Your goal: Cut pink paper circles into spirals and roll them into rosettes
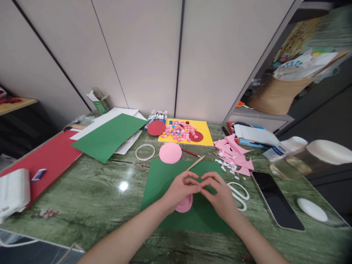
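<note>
The left hand (181, 189) curls over the pink disc (184, 206), towards the green sheet's (155, 179) near edge, fingertips meeting the right hand's (221, 196); whether they pinch something small, I can't tell. Such close fingertip work seems to call for steadiness.

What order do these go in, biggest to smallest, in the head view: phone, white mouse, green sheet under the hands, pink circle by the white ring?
1. Green sheet, partly covered
2. Phone
3. Pink circle and white mouse: too alike to rank
</note>
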The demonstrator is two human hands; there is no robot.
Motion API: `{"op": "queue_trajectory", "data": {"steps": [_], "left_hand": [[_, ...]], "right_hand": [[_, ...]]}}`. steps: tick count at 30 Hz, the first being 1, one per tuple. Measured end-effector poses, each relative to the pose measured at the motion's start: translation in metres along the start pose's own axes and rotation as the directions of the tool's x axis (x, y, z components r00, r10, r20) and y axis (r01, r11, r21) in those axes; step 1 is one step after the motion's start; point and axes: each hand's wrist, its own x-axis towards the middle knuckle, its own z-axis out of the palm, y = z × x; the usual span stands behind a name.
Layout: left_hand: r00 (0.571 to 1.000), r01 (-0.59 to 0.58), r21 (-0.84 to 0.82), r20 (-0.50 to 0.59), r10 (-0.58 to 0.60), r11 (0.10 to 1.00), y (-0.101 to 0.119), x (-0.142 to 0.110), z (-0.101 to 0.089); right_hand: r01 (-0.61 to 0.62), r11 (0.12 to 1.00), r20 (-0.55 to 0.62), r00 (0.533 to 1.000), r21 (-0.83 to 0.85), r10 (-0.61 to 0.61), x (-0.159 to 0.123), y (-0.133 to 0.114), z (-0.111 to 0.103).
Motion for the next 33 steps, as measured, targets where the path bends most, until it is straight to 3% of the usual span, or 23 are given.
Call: {"op": "queue_trajectory", "data": {"steps": [8,17,24,33], "left_hand": [[1.0,-0.002,0.02,0.024,0.001,1.0,-0.0056,0.0014,-0.001],[0.997,-0.035,-0.01,-0.075,0.035,0.999,0.0009,-0.0002,-0.0008],[0.997,-0.07,0.001,-0.028,0.07,0.998,0.0013,-0.0004,-0.0017],[0.999,-0.049,0.002,-0.006,0.049,0.999,-0.0017,-0.0004,0.0003]], "right_hand": [[-0.042,0.999,0.035,0.999,0.013,0.041,0.0023,-0.0065,-0.0001],[-0.03,0.999,0.053,0.998,0.031,0.028,0.0032,-0.0016,-0.0032],[0.024,0.996,0.092,0.995,0.088,-0.032,0.0001,0.0002,0.0019],[0.012,1.0,-0.03,0.999,0.0,-0.012,-0.0004,0.0004,0.0002]]}}
